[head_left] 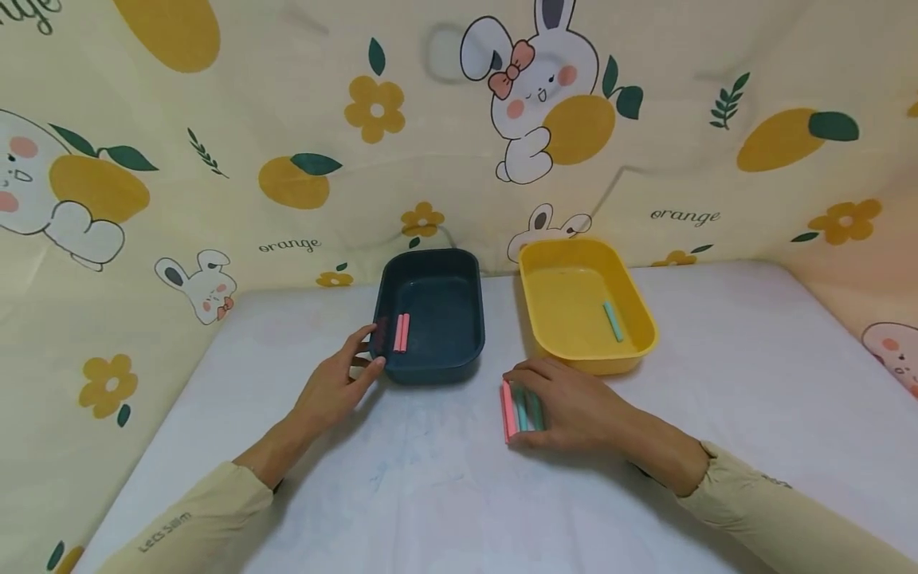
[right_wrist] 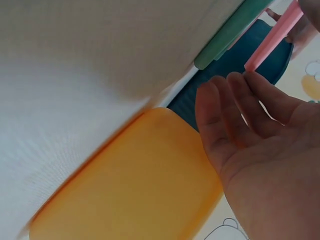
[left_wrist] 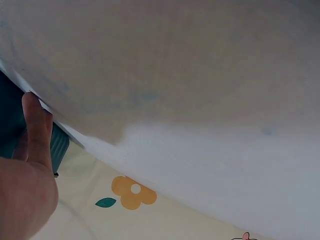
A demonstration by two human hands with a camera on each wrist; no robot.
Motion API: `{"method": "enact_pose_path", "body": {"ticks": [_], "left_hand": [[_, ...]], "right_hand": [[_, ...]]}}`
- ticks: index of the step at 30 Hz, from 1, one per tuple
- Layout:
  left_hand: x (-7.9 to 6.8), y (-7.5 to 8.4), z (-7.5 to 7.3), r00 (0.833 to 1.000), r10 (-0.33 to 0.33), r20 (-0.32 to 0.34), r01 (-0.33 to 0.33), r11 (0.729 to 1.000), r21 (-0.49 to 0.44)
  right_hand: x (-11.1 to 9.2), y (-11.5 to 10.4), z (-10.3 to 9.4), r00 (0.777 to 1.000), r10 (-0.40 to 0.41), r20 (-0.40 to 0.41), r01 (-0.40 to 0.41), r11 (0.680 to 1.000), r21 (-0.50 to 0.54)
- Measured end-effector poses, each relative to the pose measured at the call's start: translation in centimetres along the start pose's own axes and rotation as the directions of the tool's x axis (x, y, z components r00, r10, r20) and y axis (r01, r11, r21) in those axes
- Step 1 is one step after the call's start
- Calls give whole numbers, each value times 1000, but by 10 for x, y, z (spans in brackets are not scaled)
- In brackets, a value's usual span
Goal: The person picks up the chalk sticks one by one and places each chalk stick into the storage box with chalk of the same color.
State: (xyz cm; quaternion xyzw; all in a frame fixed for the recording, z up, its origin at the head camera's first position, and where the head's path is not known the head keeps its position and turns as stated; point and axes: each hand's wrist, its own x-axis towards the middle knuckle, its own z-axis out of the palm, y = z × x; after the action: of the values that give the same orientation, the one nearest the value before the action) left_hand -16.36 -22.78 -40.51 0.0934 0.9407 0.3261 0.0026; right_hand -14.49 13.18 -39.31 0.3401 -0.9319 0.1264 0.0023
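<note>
My right hand [head_left: 574, 402] pinches a pink chalk stick [head_left: 510, 408] lengthwise between fingertips and thumb, above the white table. Beside and partly under that hand are another pink stick, a light teal chalk stick [head_left: 521, 408] and a dark green chalk stick [right_wrist: 220, 47]. My left hand [head_left: 333, 391] touches the near left side of a navy bin [head_left: 430, 373], thumb at its front corner. Two pink chalk sticks [head_left: 402, 332] lie side by side inside this bin. To its right stands a yellow bin [head_left: 588, 363] with one teal chalk stick [head_left: 613, 321] in it.
Both bins stand at the back of the white-covered table [head_left: 416, 494], near a cream curtain [head_left: 445, 143] printed with rabbits and oranges. A narrow gap separates the bins. The curtain also closes off the left and right sides.
</note>
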Motion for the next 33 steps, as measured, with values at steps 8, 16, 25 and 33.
{"method": "enact_pose_path", "body": {"ticks": [8,16,25,33], "left_hand": [[-6,0,-1,1000,-22,-12,22,1000,-12],[-5,1,-3,1000,-4,-6,4,1000,-5],[-2,4,-4,1000,-6,-2,6,1000,-2],[-4,2,1,1000,-13,4,13,1000,-2]], "right_hand": [[0,-2,-3,997,-73,-24,74,997,18],[7,-4,-11,996,-93,-11,93,996,12],[11,-10,-20,995,-88,-51,90,995,34],[9,-11,-25,997,-59,-51,61,997,51]]}}
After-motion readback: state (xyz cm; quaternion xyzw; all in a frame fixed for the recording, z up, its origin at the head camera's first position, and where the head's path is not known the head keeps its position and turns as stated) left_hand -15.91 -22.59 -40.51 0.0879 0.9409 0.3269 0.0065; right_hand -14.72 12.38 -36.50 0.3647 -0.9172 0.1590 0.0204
